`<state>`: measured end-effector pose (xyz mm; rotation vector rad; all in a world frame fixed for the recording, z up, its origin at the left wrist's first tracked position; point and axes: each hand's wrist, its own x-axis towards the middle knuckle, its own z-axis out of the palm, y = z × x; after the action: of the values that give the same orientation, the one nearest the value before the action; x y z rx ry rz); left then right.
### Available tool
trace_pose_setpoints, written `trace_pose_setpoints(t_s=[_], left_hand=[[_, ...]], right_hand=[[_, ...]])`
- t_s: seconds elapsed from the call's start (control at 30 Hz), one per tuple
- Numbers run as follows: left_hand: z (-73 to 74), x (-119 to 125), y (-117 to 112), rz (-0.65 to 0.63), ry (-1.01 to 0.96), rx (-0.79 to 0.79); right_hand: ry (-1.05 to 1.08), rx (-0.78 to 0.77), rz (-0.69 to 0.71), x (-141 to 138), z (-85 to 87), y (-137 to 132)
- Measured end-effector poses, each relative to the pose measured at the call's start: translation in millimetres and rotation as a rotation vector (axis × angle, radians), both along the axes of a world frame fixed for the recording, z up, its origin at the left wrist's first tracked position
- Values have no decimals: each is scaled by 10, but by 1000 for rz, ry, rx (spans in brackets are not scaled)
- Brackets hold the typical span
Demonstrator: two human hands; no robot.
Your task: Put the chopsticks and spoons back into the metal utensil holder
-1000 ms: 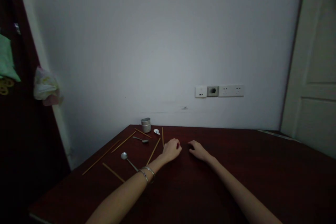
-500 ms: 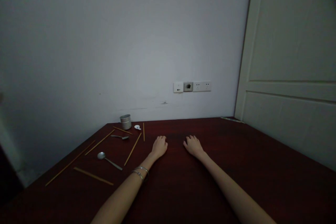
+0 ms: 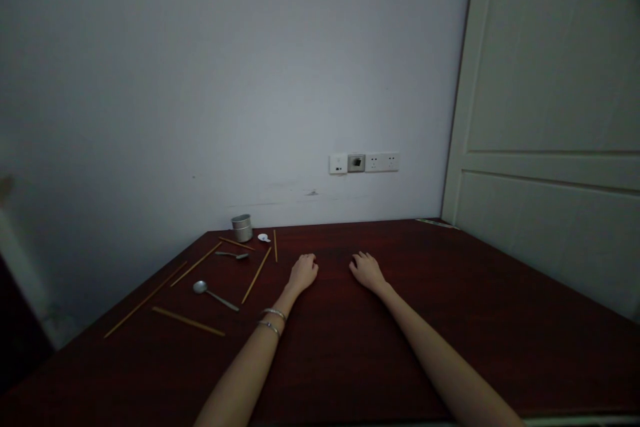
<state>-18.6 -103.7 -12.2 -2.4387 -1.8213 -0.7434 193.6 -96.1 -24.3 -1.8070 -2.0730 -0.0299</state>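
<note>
Both my hands rest palm down on a dark red wooden table (image 3: 450, 320). My left hand (image 3: 303, 271), with two bangles on its wrist, lies flat with fingers stretched forward and holds nothing. A little to its right, my right hand (image 3: 366, 269) also lies flat and empty. Nearest my left hand is a wooden chopstick (image 3: 257, 275). Further left lie several more chopsticks (image 3: 189, 321), a large metal spoon (image 3: 215, 294) and a small metal spoon (image 3: 231, 255).
A small metal cup (image 3: 242, 227) and a small white spoon (image 3: 263, 237) stand at the table's far edge by the grey wall. A row of wall sockets (image 3: 363, 163) sits above the table. A white door (image 3: 550, 133) borders the right side.
The view swung right and the dark cabinet at the left went out of sight. My left hand has gone from loosely curled to flat; both hands stay on the table.
</note>
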Motion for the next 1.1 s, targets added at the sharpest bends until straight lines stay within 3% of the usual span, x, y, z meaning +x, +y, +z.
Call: trace_pose_setpoints(t_s=[0.27, 1.1], left_hand=[[-69, -87, 35, -76, -73, -37], [-57, -96, -6, -59, -38, -98]], right_hand=[[33, -17, 47, 36, -40, 45], [24, -24, 100, 107, 5, 8]])
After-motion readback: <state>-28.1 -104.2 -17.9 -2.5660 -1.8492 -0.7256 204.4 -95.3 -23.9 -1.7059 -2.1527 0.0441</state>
